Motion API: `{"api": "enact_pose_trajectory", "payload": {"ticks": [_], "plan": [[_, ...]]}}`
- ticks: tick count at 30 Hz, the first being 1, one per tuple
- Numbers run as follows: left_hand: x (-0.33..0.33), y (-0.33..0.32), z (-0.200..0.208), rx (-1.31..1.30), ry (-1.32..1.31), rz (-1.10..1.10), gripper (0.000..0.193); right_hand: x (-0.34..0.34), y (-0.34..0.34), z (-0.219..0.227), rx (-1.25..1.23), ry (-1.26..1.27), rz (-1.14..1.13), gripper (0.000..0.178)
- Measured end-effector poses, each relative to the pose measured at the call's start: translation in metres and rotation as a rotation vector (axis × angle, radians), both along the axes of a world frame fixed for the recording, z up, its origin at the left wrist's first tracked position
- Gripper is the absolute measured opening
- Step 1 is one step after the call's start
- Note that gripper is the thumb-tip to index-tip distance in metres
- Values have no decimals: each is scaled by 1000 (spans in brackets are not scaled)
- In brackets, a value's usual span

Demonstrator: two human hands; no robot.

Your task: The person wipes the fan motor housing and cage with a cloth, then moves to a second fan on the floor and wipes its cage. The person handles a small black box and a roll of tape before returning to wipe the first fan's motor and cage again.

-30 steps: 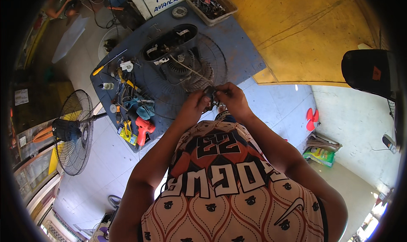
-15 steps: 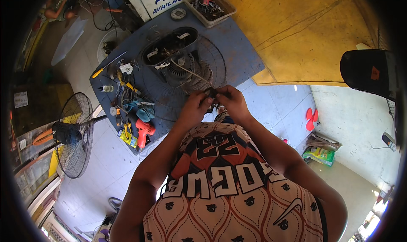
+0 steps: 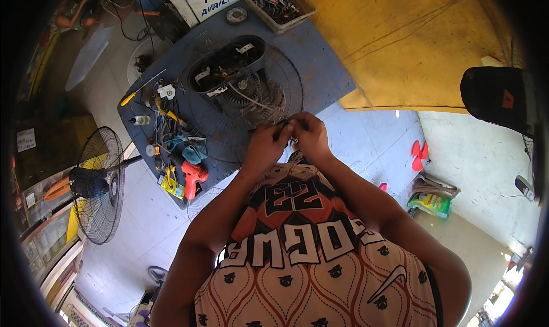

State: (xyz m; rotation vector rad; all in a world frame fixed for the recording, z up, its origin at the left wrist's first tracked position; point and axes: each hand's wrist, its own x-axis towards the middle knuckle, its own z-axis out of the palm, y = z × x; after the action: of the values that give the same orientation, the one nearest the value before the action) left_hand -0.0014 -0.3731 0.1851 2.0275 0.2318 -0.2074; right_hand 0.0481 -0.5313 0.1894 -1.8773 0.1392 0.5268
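Observation:
Close together at the table's near edge, my left hand (image 3: 266, 146) and my right hand (image 3: 309, 135) are closed with fingertips meeting around a small dark part, mostly hidden by the fingers; its kind I cannot make out. A pale cord (image 3: 251, 100) runs from an opened fan base toward my fingers. That fan base (image 3: 226, 64) is a black oval housing with its inside exposed, lying on the blue table (image 3: 331, 78). Beneath it a round wire fan grille (image 3: 298, 75) lies flat. A ribbed fan motor section (image 3: 247, 95) shows on the near side of the housing.
Left on the table lie a red heat-gun-shaped tool (image 3: 194, 178), a yellow screwdriver (image 3: 129, 98), pliers (image 3: 174, 117), a blue cloth-like item (image 3: 195, 149) and a small bottle (image 3: 139, 120). A parts tray (image 3: 280, 9) stands at the back. A standing fan (image 3: 98, 184) is left, a yellow surface (image 3: 394, 52) right.
My right fingers have curled in more over the small part, and my left hand has turned slightly. The view has shifted a little; the objects on the table stay in place.

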Motion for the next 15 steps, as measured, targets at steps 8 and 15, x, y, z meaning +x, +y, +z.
{"api": "enact_pose_trajectory", "payload": {"ticks": [8, 15], "plan": [[0, 5, -30, -305, 172, 62, 39, -1, 17, 7, 195, 156, -167, 21], [22, -5, -50, -310, -104, -50, 27, 15, -14, 29, 522, 396, -153, 17]]}}
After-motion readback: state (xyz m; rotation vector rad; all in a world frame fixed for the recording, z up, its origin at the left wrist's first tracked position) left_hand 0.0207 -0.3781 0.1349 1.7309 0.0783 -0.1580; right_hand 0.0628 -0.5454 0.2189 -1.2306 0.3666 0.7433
